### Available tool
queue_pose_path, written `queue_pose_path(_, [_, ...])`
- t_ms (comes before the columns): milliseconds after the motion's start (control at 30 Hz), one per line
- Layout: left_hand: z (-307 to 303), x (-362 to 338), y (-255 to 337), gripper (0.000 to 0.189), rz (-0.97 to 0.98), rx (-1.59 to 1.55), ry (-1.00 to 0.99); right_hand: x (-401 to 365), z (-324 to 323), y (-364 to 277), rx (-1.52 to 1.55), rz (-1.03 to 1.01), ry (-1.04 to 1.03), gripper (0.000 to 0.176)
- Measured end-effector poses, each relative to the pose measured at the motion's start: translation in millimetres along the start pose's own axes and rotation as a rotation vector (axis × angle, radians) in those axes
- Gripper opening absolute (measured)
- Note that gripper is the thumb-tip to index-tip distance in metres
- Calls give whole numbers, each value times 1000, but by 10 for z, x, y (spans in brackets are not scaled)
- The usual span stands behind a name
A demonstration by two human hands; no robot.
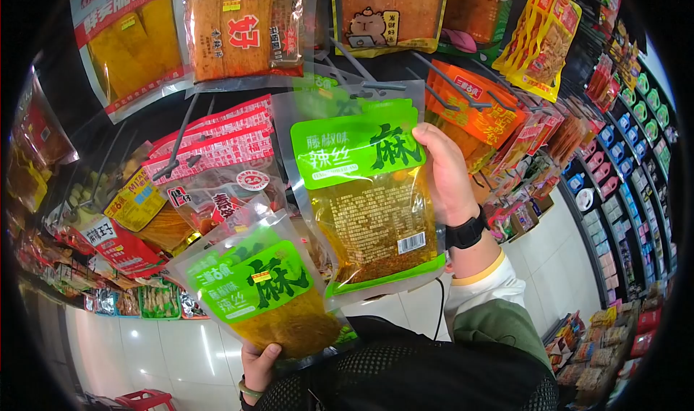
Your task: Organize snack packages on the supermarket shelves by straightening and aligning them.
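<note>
The right hand (pixel 452 172) holds a rectangular, clear-film packet with a bright green label panel and amber-brown contents (pixel 369 216) by its upper right edge. The thumb presses on the front; the fingers behind the film are hidden. This packet stands nearly upright, tilted slightly. Its green panel carries white lettering and one large dark character. Pale print lines cross the amber window, a white barcode label (pixel 412 242) sits at lower right, and a green band closes the base. The contents darken toward the bottom.

The left hand (pixel 258 367) grips a second clear-and-green plastic packet with yellow-brown filling (pixel 285 317) at its lower edge, thumb on the front. This packet leans to the left and bears a small yellow sticker (pixel 262 275).

Both packets are in front of dark metal display hooks (pixel 173 154) and hanging pink-and-white printed pouches (pixel 224 147).
</note>
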State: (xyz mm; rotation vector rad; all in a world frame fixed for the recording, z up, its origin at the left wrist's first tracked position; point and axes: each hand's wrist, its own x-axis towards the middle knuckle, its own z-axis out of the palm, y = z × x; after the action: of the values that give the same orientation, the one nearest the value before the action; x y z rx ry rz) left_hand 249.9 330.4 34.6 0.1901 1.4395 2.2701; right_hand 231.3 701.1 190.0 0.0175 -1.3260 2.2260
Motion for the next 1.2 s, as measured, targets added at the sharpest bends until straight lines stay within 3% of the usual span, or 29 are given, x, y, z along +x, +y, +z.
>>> queue_pose_path(333, [-48, 2, 13, 44, -2, 29, 13, 20, 46, 99, 33, 35, 19, 12])
queue_pose_path(500, [-124, 1, 42, 43, 25, -1, 45, 191, -5, 278, -80, -183, 115, 12])
queue_pose_path(800, [-344, -65, 35, 43, 65, 19, 138, 489, -31, 507, -68, -248, 121, 13])
queue_pose_path(900, [-324, -57, 79, 43, 45, 17, 129, 469, -104, 532, -172, -267, 125, 16])
queue_pose_path(1000, [-279, -21, 116, 42, 35, 28, 121, 316, -231, 454, -437, -107, 88, 24])
queue_pose_path(1167, [-147, 159, 203, 38, -6, 130, -57, -164, -339, 405, -647, -311, 230, 21])
queue_pose_path(1200, [-90, 212, 217, 38, -14, 126, -56, -306, -319, 404, -634, -270, 266, 18])
